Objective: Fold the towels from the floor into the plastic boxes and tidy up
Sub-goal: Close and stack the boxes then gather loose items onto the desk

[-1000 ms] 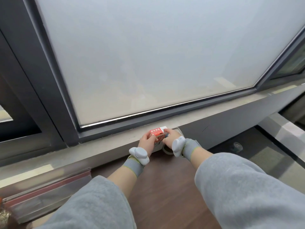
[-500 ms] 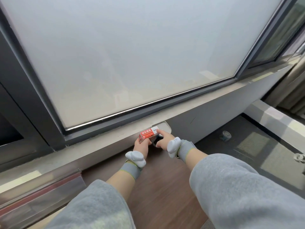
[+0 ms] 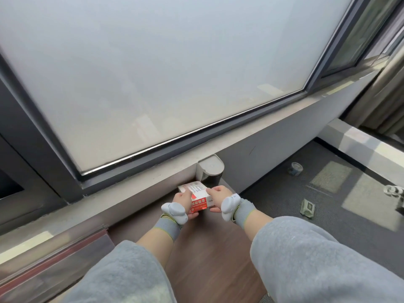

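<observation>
Frosted window pane (image 3: pixel 164 73) fills the upper view, set in a dark frame above a pale concrete sill (image 3: pixel 153 180). Below the sill sits a brown wooden tabletop (image 3: pixel 207 259). I have both hands at its far edge. The left hand (image 3: pixel 184 199) grips the left side of a small red-and-white carton (image 3: pixel 199 199) with curled fingers. The right hand (image 3: pixel 218 193) grips the right side, fingers over the top and thumb beneath. The carton is tilted, red face toward me, printed white face up. I cannot tell if its far end rests on anything. Just behind it stands a white-topped container (image 3: pixel 211 169) against the wall under the sill. Each wrist carries a grey band with a white sensor pod. A clear plastic piece with a red strip (image 3: pixel 54 259) lies along the sill at lower left. On the dark carpeted floor (image 3: pixel 328 215) to the right lie a green packet (image 3: pixel 307 207) and a small round jar (image 3: pixel 295 168), well apart from the hands.
</observation>
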